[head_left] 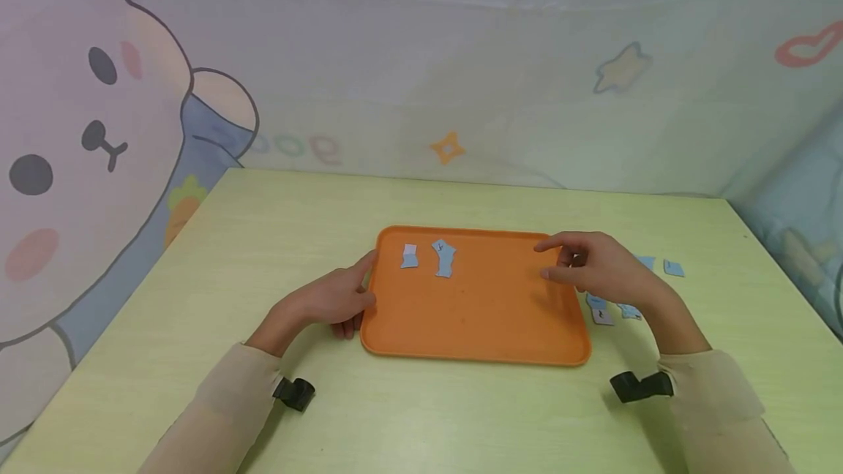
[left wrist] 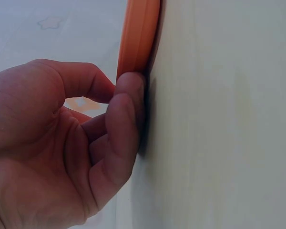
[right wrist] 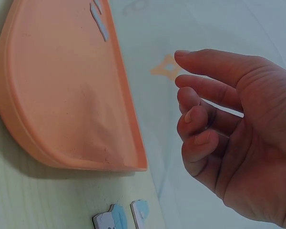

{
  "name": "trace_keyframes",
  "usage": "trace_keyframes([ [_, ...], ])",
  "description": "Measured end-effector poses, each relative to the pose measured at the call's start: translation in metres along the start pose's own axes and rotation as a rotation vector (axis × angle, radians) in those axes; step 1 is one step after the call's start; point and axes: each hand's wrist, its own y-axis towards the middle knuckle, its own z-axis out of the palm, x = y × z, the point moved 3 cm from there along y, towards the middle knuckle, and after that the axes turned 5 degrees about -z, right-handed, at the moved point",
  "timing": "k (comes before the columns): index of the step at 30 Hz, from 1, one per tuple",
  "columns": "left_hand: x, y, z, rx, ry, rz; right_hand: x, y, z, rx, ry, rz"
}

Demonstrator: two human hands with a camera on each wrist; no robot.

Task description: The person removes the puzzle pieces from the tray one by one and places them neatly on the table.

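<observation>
On the pale table lies an orange tray (head_left: 474, 320). My left hand (head_left: 339, 295) holds the tray's left edge; in the left wrist view its fingertips (left wrist: 121, 112) press the rim close to the tabletop. Over the tray's right side hovers my right hand (head_left: 596, 265), fingers loosely bent, thumb and index apart, with nothing between them. Two light-blue jigsaw-like pieces, a short one (head_left: 410, 256) and a longer one with a dark mark (head_left: 444, 259), lie in the tray's upper left. The right wrist view shows the right fingers apart from the tray (right wrist: 62, 95).
Several more flat pieces lie on the table right of the tray, among them a blue and white one (head_left: 602, 315) and a small blue one (head_left: 674, 268). My right forearm partly covers that group. A printed cloth (head_left: 395, 57) hangs behind the table's back edge.
</observation>
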Motion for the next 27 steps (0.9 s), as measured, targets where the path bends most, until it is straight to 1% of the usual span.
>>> trace_keyframes([
  [14,-0.0009,-0.0004,0.0,0.004,-0.002,0.005,0.0003,-0.0012,-0.001,0.007,0.0,0.007],
  [27,-0.0017,-0.0013,0.0007,0.004,-0.002,0.007,0.0033,-0.0012,0.0001,0.009,0.014,-0.004],
])
